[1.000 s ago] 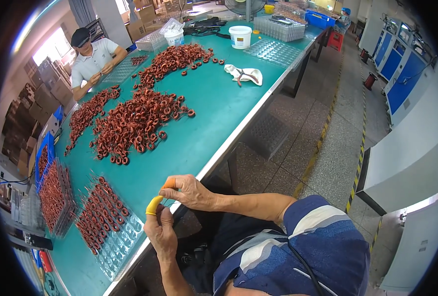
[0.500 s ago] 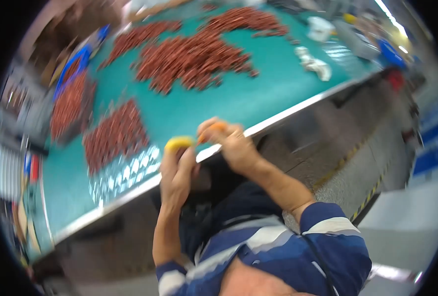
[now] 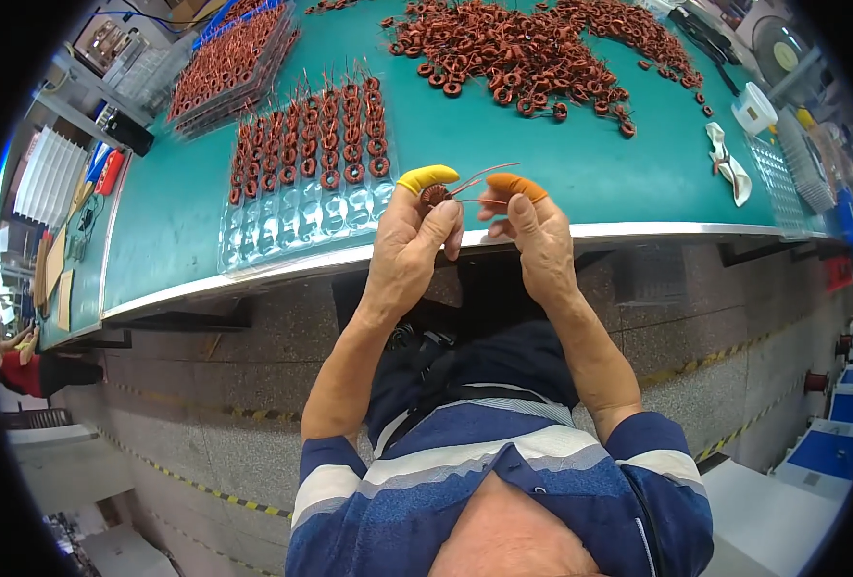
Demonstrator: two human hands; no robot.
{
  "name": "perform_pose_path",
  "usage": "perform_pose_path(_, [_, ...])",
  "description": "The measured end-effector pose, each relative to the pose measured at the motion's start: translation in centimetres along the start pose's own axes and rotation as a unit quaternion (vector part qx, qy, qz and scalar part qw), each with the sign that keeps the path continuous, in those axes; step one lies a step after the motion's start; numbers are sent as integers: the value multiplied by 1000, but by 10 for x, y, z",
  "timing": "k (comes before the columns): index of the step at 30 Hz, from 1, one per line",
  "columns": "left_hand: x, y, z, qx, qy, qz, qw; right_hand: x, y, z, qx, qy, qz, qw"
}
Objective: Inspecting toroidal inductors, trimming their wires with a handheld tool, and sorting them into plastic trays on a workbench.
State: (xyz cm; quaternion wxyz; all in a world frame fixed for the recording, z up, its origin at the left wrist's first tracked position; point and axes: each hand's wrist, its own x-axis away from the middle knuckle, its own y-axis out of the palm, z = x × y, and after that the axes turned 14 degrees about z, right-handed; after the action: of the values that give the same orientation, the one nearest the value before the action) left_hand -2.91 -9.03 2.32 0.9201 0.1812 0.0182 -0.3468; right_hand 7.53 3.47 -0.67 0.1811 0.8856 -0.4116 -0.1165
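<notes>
Speckled floor (image 3: 196, 442) with yellow-and-black striped tape surrounds a long green worktop (image 3: 667, 183) edged with a pale metal strip. Toward the far side of the worktop lies a loose pile of copper-red coils (image 3: 513, 58); to the left stands a stack of filled trays (image 3: 229, 72). Nearer, a clear tray (image 3: 297, 226) carries rows of upright coils at its far part, with vacant pockets along its near part. At the right are a white tub (image 3: 754, 109) and a white cloth (image 3: 731, 168). Both hands are raised at the near edge of the worktop, just right of the clear tray. Left hand (image 3: 405, 245) pinches one ring-shaped coil (image 3: 434, 196) between thumb and a finger wearing a yellow finger cover (image 3: 427, 179). Right hand (image 3: 546, 250) is partly curled, thumb close to its orange finger cover (image 3: 516, 187); whether it grips the lower lead cannot be told. Handling, by judgement: the coil is light, with a firm body and probably a smooth surface; hold it across the ring's outer rim. Two thin leads (image 3: 489, 170) extend from it toward the right hand; these are likely springy and easily bent, so guide them lightly and never lift the coil by them.
</notes>
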Motion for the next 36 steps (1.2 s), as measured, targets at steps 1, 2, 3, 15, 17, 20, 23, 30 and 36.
perform_pose_path(1, [-2, 0, 3, 0, 0, -2, 1000, -1, 1, 0, -1, -2, 1, 1000])
perform_pose_path(2, [-3, 2, 3, -17, 7, -20, 1000, 0, -1, -2, 20, -8, -12, 1000])
perform_pose_path(3, [-5, 7, 3, -32, 15, -41, 999, 1, -4, -5, 42, -16, -23, 999])
perform_pose_path(15, [14, -5, -8, -106, 34, 10, 994, 17, 5, -19, 17, 13, -5, 1000])
perform_pose_path(17, [9, -9, -12, -25, -29, -35, 999, 16, 0, -20, 55, -42, 42, 997])
perform_pose_path(20, [4, -15, -14, -19, -100, -29, 994, 13, -3, -20, -5, -15, 27, 1000])
perform_pose_path(23, [0, -20, -19, -33, -115, -71, 990, 8, -2, -17, -16, 21, -3, 1000])
perform_pose_path(30, [5, -13, -11, -91, -3, -138, 986, 14, -8, -14, -59, 84, -20, 995])
perform_pose_path(36, [12, -9, -7, -138, -11, -129, 982, 18, -9, -4, -91, 82, -12, 992])
